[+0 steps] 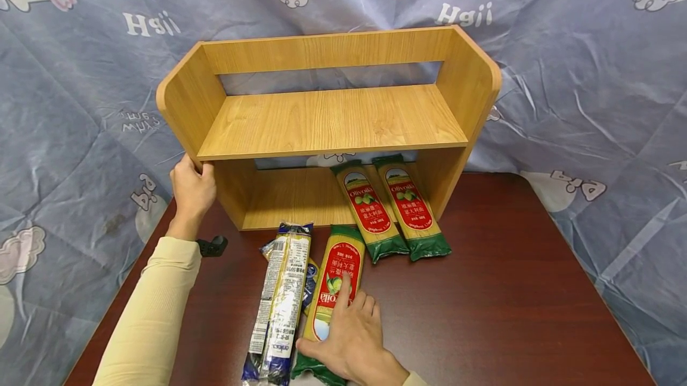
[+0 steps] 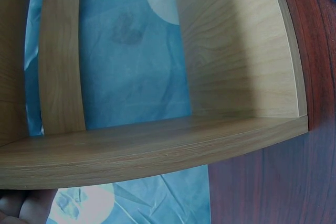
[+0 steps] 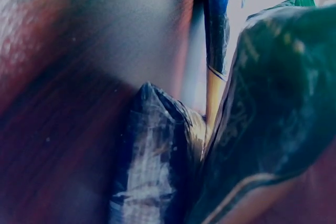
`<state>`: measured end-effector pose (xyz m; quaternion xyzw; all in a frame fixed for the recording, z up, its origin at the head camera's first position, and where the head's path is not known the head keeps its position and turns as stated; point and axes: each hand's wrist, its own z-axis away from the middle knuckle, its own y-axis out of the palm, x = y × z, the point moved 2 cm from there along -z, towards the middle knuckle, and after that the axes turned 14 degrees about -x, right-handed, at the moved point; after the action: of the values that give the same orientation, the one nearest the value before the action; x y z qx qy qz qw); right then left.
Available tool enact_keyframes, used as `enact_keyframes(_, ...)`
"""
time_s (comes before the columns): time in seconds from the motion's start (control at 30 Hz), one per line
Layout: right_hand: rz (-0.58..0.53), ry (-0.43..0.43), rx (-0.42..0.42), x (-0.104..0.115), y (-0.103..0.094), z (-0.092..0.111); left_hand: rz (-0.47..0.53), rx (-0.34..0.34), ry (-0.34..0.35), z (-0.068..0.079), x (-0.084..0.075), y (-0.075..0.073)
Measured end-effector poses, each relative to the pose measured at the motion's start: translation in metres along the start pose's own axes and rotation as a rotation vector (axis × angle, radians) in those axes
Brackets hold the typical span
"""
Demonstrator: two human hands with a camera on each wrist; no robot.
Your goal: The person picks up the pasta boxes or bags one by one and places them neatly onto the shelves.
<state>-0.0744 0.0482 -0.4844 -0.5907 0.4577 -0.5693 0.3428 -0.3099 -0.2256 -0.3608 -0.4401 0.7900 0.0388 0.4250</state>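
Note:
A two-tier wooden shelf (image 1: 343, 117) stands at the back of the table. My left hand (image 1: 193, 192) grips the front edge of its left side panel; in the left wrist view, bits of the fingers (image 2: 31, 205) show beside the panel. My right hand (image 1: 354, 335) holds a yellow-and-green spaghetti pack (image 1: 338, 261) across its near half. The index finger lies along the top, the thumb at the left edge, and other fingers bend over the right edge. In the right wrist view the pack's green end (image 3: 283, 93) looms close; that hand is out of sight there.
Two more spaghetti packs (image 1: 370, 204) (image 1: 410, 204) lean from the lower shelf onto the table at right. Left of the held pack lie white-and-blue noodle packs (image 1: 284, 302), over another blue pack (image 1: 309, 284). A patterned cloth (image 1: 563, 76) hangs behind the dark red table (image 1: 483, 314).

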Motion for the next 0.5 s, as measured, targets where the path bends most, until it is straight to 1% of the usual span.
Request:
enact_keyframes(0.23,-0.063,0.018,-0.003,-0.0035,0.0008,0.0002,0.001,-0.002,0.005,0.0009,-0.002,-0.0012)
enact_keyframes(0.37,-0.111,0.036,-0.02,-0.0059,0.0008,0.0004,0.006,-0.002,0.006,0.0014,-0.0025,-0.0016)
enact_keyframes(0.5,-0.156,0.032,-0.053,-0.0079,0.0004,0.0013,0.006,0.002,0.005,0.0013,-0.0022,-0.0014)
